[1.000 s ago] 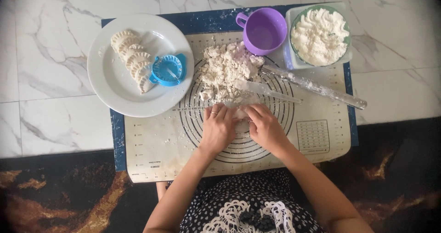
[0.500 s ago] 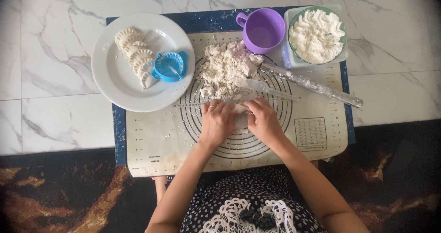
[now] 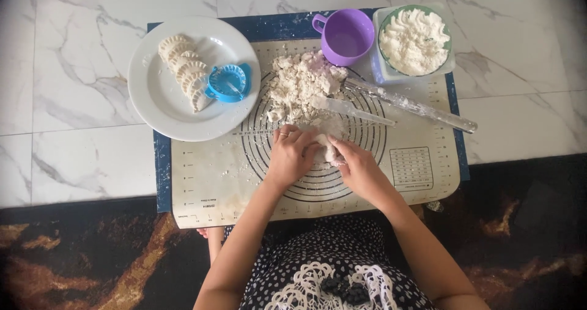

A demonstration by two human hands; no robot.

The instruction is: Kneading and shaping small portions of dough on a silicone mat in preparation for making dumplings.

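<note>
A small lump of pale dough (image 3: 327, 148) lay near the middle of the ringed baking mat (image 3: 202, 175), pressed between the person's two hands. The left hand (image 3: 292, 154) curled over the lump's left side, fingers bent and closed against it. The right hand (image 3: 356, 163) gripped it from the right, fingertips (image 3: 335, 143) pinching into the dough. Both hands were clenched on that lump and touched each other over it.

Just beyond the hands, a larger heap of crumbly dough (image 3: 299, 87) sat on the upper part of the mat's rings. A floury knife (image 3: 348, 108) lay with its blade against the heap's lower right edge, pointing to the right. Behind it a clear rolling pin (image 3: 416, 107), dusted white, lay slanted from the heap toward the mat's right edge.

At the mat's top edge stood a purple cup (image 3: 347, 36), handle to the left, touching the heap's far corner. Just beside it on the right sat a bowl of white flour (image 3: 414, 41) with a green rim, set in a pale square tray.

To the left, a white plate (image 3: 162, 102) overlapped the mat's upper left corner. It carried a row of crimped dumplings (image 3: 183, 71) and, just beside them, a blue dumpling press (image 3: 227, 82), folded open.

The mat rested on a dark blue cloth (image 3: 160, 175) spread over a white marble floor (image 3: 73, 90).
</note>
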